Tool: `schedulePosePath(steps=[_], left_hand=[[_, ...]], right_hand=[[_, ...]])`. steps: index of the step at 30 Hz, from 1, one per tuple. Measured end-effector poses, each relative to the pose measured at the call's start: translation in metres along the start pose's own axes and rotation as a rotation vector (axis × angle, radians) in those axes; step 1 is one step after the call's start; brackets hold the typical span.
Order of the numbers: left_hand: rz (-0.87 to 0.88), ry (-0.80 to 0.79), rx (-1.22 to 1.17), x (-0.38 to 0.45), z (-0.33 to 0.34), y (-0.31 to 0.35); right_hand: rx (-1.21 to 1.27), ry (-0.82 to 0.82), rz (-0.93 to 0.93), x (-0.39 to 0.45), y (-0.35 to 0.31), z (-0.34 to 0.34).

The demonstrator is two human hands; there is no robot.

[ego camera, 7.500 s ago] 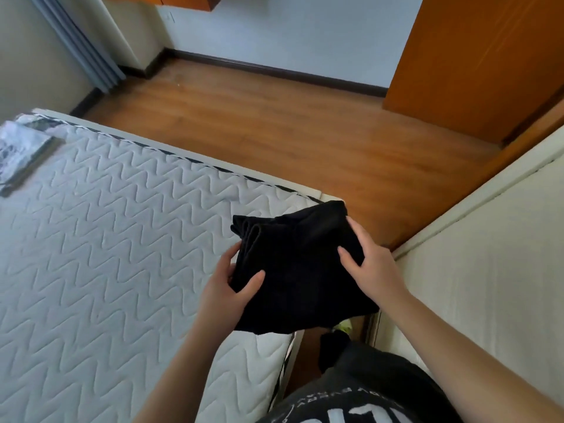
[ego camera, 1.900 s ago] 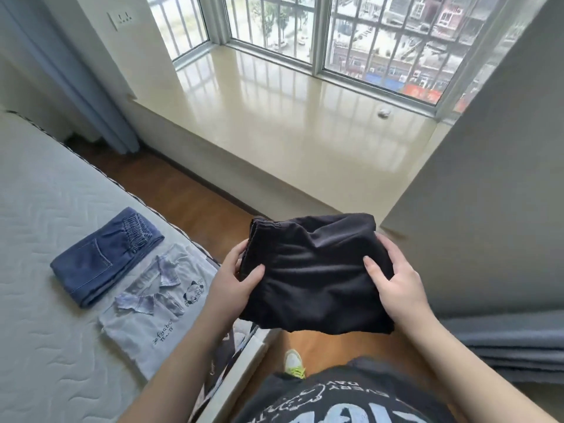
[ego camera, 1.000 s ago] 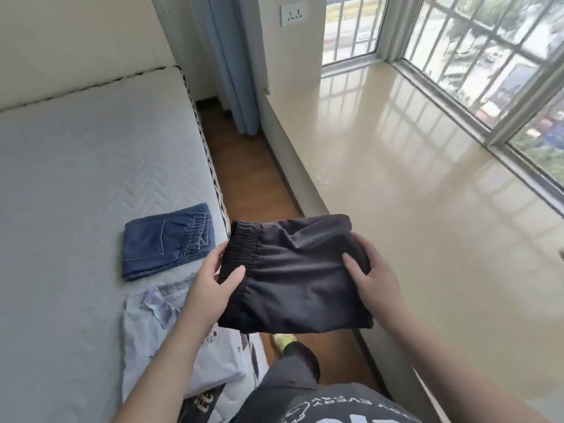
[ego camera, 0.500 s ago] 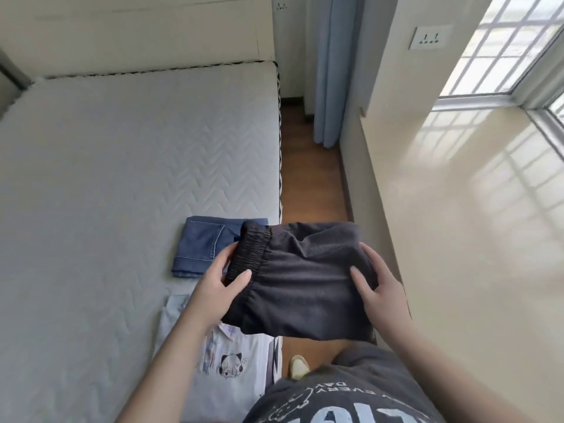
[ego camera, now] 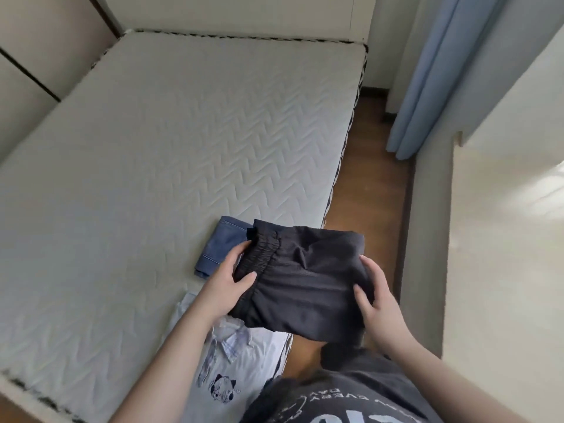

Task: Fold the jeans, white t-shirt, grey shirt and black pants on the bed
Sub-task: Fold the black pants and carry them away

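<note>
While the folded black pants [ego camera: 305, 279] hang in the air over the right edge of the bed [ego camera: 152, 166], two hands hold them up. The left hand [ego camera: 225, 285] grips the end with the stretchy waistband. Its thumb lies on top of the cloth, and its fingers curl under it. The right hand [ego camera: 377, 303] grips the other end, thumb on top and fingers bent round the edge. The pants are folded into a flat, thick pad. They do not touch the bed. Part of them is over the bed, and part is over the brown floor [ego camera: 369, 178] beside it.

Under the pants, the folded jeans [ego camera: 219, 248] lie on the bed, near its right edge. The pants and the left hand hide part of them. Closer to the person, just beside the jeans, a folded white shirt [ego camera: 235, 370] lies on the bed too, by the right edge and close to the near corner. It has a small checked collar and a little cartoon face on it. The left arm crosses over it. I cannot see a grey shirt on the bed.

The bed top is white with zigzag stitching. A blue curtain [ego camera: 427, 74] hangs past the far right corner of the bed. A pale ledge [ego camera: 503, 239] runs along the right of the floor. The person wears a dark top [ego camera: 335, 401] with letters on it.
</note>
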State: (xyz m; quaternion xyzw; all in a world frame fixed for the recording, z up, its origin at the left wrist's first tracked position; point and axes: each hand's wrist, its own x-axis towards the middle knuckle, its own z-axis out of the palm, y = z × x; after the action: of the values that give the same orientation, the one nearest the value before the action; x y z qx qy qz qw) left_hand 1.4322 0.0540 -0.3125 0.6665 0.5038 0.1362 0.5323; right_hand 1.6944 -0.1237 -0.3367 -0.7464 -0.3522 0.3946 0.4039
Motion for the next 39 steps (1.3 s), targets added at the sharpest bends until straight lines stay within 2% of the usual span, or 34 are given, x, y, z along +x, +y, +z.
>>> schedulePosePath(steps=[4,9,17,22,30,35,39], left_hand=[[-0.051,0.064,-0.002,0.022,-0.013,-0.012],[-0.144,0.131,0.016,0.048,-0.035,-0.054],[-0.181,0.117,0.107,0.108,-0.081,-0.132],[-0.226,0.099,0.134,0.149,-0.096,-0.173],[-0.215,0.045,0.082,0.208,-0.098,-0.226],[-0.408,0.059,0.152,0.236,-0.083,-0.259],[-0.491,0.112,0.116,0.258,-0.074,-0.262]], right_hand=[[-0.009,-0.124,0.043,0.037,0.001,0.018],[-0.014,-0.204,0.084,0.075,0.001,0.075],[0.008,-0.210,0.259,0.123,0.023,0.182],[0.061,-0.160,0.355,0.141,0.033,0.229],[0.159,-0.100,0.503,0.173,0.059,0.252],[0.229,-0.105,0.671,0.204,0.088,0.257],[0.206,-0.077,0.706,0.237,0.097,0.259]])
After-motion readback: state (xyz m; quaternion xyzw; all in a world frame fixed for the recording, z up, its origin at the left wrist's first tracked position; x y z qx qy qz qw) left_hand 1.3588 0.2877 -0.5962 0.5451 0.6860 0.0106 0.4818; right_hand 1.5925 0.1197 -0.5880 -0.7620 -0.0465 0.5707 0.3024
